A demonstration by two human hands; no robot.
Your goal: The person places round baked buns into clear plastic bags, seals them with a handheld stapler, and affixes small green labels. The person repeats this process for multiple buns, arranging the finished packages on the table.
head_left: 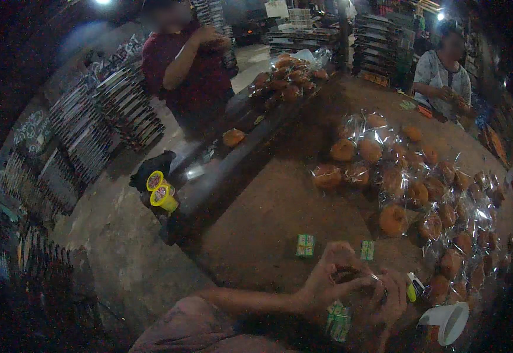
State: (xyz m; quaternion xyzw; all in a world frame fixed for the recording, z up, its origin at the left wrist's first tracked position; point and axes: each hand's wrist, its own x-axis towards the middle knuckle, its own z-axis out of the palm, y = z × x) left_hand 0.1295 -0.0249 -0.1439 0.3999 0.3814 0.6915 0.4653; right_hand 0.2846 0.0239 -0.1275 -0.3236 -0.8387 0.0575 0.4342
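My left hand [331,276] and my right hand [390,297] meet at the near edge of the brown table [262,217]. The fingers of both are closed together around something small with a shiny spot, too dim to make out. Just beyond them lie two small green-and-white packs, one pack [305,245] to the left and another pack [367,250] behind my fingers. A larger green-and-white bundle [339,322] shows below my hands. Close by on the right are a yellow-and-black object [413,288] and a tilted white cup [453,325].
Round brown buns [393,220] in clear plastic bags cover the table's right side. More bagged buns [289,79] are heaped at the back. Yellow tubs [163,198] stand left. One person [188,70] stands across, another person [443,76] far right. Stacked trays [130,106] line the left.
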